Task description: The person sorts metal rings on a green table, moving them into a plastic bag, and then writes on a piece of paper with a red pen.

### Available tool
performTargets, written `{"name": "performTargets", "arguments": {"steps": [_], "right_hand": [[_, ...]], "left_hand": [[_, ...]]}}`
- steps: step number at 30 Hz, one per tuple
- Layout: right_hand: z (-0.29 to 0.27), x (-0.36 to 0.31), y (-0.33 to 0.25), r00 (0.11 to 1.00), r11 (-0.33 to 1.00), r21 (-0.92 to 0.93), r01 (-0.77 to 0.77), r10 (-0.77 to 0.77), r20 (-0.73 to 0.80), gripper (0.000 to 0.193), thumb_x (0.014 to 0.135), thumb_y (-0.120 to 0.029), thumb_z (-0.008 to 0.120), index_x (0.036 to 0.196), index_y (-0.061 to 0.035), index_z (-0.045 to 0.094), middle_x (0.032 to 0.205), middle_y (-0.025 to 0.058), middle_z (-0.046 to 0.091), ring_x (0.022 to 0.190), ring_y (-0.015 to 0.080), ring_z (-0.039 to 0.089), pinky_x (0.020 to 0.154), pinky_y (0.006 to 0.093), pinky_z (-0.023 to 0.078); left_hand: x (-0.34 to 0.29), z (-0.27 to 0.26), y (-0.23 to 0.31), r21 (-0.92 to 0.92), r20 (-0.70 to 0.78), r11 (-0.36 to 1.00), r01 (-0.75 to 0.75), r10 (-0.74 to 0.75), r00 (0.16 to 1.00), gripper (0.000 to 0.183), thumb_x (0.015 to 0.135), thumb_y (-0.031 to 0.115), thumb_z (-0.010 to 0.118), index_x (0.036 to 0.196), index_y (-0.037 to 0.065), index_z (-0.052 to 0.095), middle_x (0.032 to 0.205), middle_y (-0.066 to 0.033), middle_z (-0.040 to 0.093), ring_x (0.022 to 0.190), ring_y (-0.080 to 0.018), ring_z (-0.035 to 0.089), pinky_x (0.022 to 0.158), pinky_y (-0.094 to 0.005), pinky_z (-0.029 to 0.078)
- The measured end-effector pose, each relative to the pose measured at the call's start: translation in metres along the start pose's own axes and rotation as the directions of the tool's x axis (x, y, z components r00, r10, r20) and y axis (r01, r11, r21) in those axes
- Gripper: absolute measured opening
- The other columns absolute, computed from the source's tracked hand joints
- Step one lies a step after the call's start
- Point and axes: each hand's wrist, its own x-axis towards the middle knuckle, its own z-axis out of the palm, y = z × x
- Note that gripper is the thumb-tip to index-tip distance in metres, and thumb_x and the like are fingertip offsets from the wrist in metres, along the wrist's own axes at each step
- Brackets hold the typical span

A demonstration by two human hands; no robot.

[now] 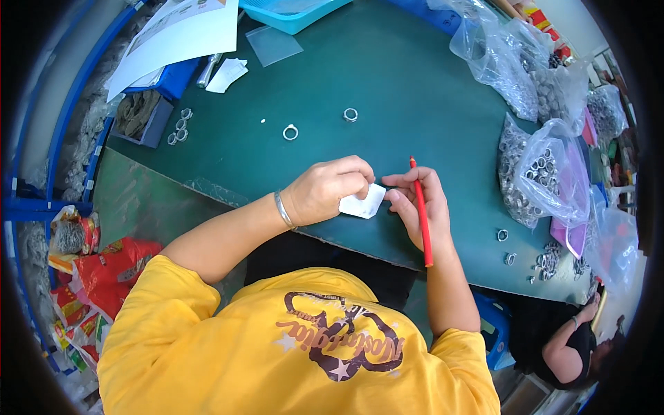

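At the near edge of the table, my left hand (326, 190) is closed, its fingertips pinching a small white piece of paper (364, 203). My right hand (430, 205) is on the other side of the paper, its thumb and fingertip at or very near the paper's right edge. A slim red pencil (421, 214) is tucked across the fingers of that hand, tip pointing away from me. Beyond my hands lie two separate metal rings, one ring (290, 132) to the left and another ring (351, 115) farther right.
Several rings (181, 126) sit at the left beside a grey box (143, 119). Clear bags of rings (532, 169) crowd the right side, with loose rings (548, 261) nearby. A turquoise tray (294, 17) stands at the back. Another person's arm (564, 346) is at lower right.
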Motion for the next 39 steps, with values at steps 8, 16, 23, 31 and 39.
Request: {"name": "performTargets", "arguments": {"steps": [8,16,23,31,39], "right_hand": [[0.004,0.010,0.008,0.997,0.977,-0.195,0.080,-0.082,-0.003,0.025,0.083,0.003,0.069,0.099,-0.0031,0.051,0.083,0.0057,0.062,0.071,0.0106,0.058,0.065,0.0264,0.051],[-0.001,0.019,0.008,0.850,0.706,-0.598,0.379,-0.521,-0.076,0.018,0.090,-0.004,0.065,0.107,-0.0015,0.061,0.086,0.0121,0.060,0.073,0.0241,0.058,0.066,0.0331,0.050],[-0.007,-0.008,0.001,0.961,0.986,-0.073,0.150,-0.163,-0.224,0.009,0.090,-0.003,0.064,0.097,0.0024,0.064,0.080,0.0092,0.067,0.068,0.0117,0.061,0.063,0.0249,0.050],[0.002,0.002,0.027,0.894,0.836,-0.395,0.382,-0.443,-0.072,0.024,0.082,-0.006,0.074,0.071,-0.0046,0.053,0.059,0.0052,0.057,0.049,0.0095,0.052,0.045,0.0256,0.040],[0.004,0.002,0.027,0.900,0.831,-0.411,0.375,-0.433,-0.056,0.023,0.083,-0.005,0.072,0.072,-0.0048,0.052,0.060,0.0063,0.056,0.049,0.0121,0.053,0.046,0.0264,0.041]], "left_hand": [[-0.011,-0.012,0.001,0.140,-0.044,0.990,-0.001,0.007,0.999,0.014,0.070,-0.002,0.074,0.079,0.004,0.066,0.094,-0.0104,0.064,0.084,-0.0259,0.063,0.071,-0.0324,0.053],[-0.019,-0.008,0.027,0.427,0.255,0.901,-0.080,-0.035,0.966,0.016,0.087,0.008,0.061,0.101,0.007,0.068,0.125,-0.0101,0.062,0.123,-0.0244,0.056,0.107,-0.0540,0.035],[-0.031,0.001,0.040,0.505,0.311,0.862,0.044,-0.229,0.922,0.044,0.089,0.031,0.064,0.129,0.014,0.058,0.141,-0.0099,0.051,0.135,-0.0270,0.044,0.109,-0.0645,0.023],[-0.036,0.000,0.047,0.474,0.311,0.869,0.145,-0.319,0.895,0.074,0.076,0.052,0.074,0.138,0.019,0.051,0.151,-0.0142,0.039,0.140,-0.0403,0.031,0.110,-0.0660,0.016],[-0.035,-0.002,0.043,0.457,0.352,0.878,0.138,-0.322,0.879,0.072,0.065,0.037,0.086,0.128,0.017,0.056,0.152,-0.0154,0.037,0.141,-0.0418,0.031,0.109,-0.0667,0.019]]}}
